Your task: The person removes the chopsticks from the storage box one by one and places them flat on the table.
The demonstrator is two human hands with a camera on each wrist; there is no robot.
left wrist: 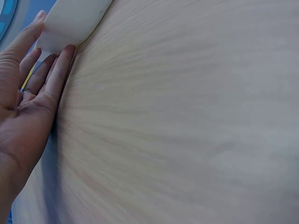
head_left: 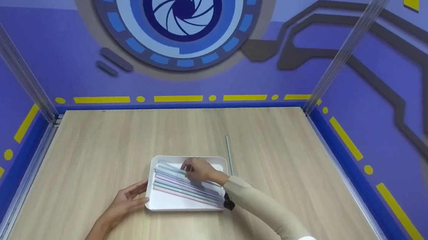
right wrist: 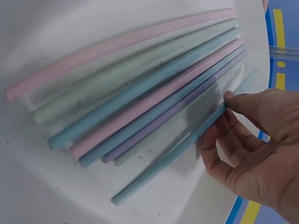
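A shallow white tray [head_left: 167, 203] holds several long pastel straws in pink, green, blue and purple, lying side by side at a slant. Between thumb and fingers, my right hand [head_left: 202, 170] pinches a light blue straw [right wrist: 161, 163] at the edge of the row. In the right wrist view a pink straw [right wrist: 126, 43] lies at the far side of the row. My left hand [head_left: 123, 204] rests against the tray's left end, its fingers nearly straight; the left wrist view shows the fingertips at the tray's outer wall [left wrist: 70, 23].
One greyish-blue straw [head_left: 229, 153] lies outside the tray, just to its right, on the wooden tabletop [head_left: 124, 142]. Blue-purple printed panels [head_left: 60, 63] stand around the back and sides, joined by metal posts [head_left: 359, 28].
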